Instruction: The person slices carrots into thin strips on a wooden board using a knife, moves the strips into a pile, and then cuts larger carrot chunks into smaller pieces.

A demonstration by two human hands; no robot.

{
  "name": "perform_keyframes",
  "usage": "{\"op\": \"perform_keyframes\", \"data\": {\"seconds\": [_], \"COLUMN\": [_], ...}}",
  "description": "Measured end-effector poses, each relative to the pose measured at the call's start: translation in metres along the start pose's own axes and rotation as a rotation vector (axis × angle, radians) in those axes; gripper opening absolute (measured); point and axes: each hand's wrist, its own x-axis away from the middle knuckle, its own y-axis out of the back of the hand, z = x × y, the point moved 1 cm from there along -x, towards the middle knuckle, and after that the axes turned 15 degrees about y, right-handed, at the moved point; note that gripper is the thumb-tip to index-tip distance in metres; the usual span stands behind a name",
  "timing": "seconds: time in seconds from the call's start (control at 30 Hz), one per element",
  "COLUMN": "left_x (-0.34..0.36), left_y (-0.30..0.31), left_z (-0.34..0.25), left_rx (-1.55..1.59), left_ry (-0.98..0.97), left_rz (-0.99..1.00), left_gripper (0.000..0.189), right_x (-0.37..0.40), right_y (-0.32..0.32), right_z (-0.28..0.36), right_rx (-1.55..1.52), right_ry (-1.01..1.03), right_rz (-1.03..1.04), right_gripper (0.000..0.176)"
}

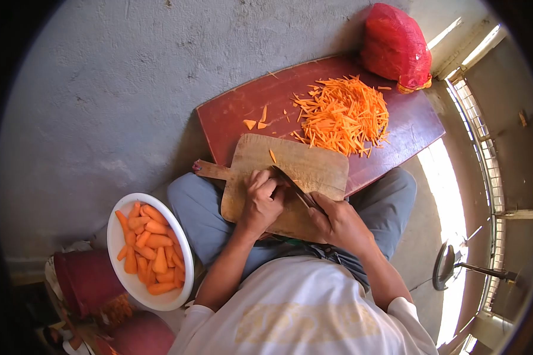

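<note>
My right hand (340,222) is wrapped round the handle of a kitchen knife (294,184), its dark blade slanting up and left across the wooden cutting board (314,163). Beside the blade, my left hand (262,198) presses down on the board with curled fingers. Whatever lies under those fingers is hidden. A small carrot sliver (272,155) rests on the board just above the knife tip. The board lies over my lap, against the near edge of a red-brown wooden tabletop (231,112). On that top is a heap of carrot strips (343,115).
At my left stands a white basin (189,278) of peeled carrots (158,241). A red mesh sack (395,44) sits at the tabletop's far right corner. Loose carrot pieces (250,124) lie left of the heap. Dark red buckets (86,281) stand beyond the basin. A fan (447,264) is at right.
</note>
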Motion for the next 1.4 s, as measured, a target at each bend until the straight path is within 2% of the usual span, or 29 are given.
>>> {"op": "perform_keyframes", "data": {"seconds": [0.17,0.27,0.37,0.47,0.57,0.67,0.77,0.87,0.97,1.07,1.2,1.27,1.4], "left_x": [0.002,0.000,0.002,0.001,0.002,0.003,0.002,0.004,0.004,0.003,0.000,-0.001,-0.003], "left_y": [-0.002,-0.001,-0.001,-0.002,-0.004,-0.007,-0.008,-0.006,-0.006,-0.004,0.002,-0.006,-0.008], "left_z": [0.007,0.005,0.005,0.010,0.009,0.011,0.016,0.017,0.017,0.016,-0.002,0.004,0.009], "left_rx": [-0.050,-0.113,-0.107,-0.106,-0.067,-0.040,-0.061,-0.080,-0.048,0.019,-0.035,-0.020,-0.042], "left_ry": [-0.014,-0.021,-0.023,-0.016,-0.012,-0.024,-0.026,0.002,0.011,0.012,-0.017,-0.003,0.011], "left_rz": [-0.027,-0.019,-0.023,-0.021,-0.024,-0.053,-0.054,-0.014,-0.034,-0.035,0.011,-0.030,-0.071], "left_gripper": [0.010,0.011,0.012,0.012,0.006,0.003,0.001,0.002,0.004,0.006,0.009,0.010,0.008], "right_x": [0.016,0.005,0.006,0.013,0.005,-0.003,0.002,-0.002,-0.008,-0.008,-0.006,-0.003,0.006], "right_y": [0.001,-0.014,-0.007,-0.004,-0.015,-0.014,-0.009,-0.015,-0.017,-0.006,-0.018,-0.019,-0.017], "right_z": [0.017,0.003,0.008,0.019,0.009,0.005,0.014,0.008,-0.004,0.000,-0.015,-0.009,-0.008], "right_rx": [-0.026,0.039,0.005,-0.025,0.031,0.033,-0.050,0.005,0.016,-0.104,-0.110,-0.112,-0.241], "right_ry": [-0.026,0.085,0.060,-0.049,0.033,0.096,0.001,0.032,0.167,-0.030,0.080,0.099,-0.033], "right_rz": [-0.007,-0.081,-0.056,0.001,-0.085,-0.076,-0.036,-0.080,-0.201,-0.152,-0.223,-0.216,-0.220], "right_gripper": [0.030,0.028,0.029,0.027,0.026,0.024,0.023,0.021,0.021,0.024,0.028,0.029,0.029]}}
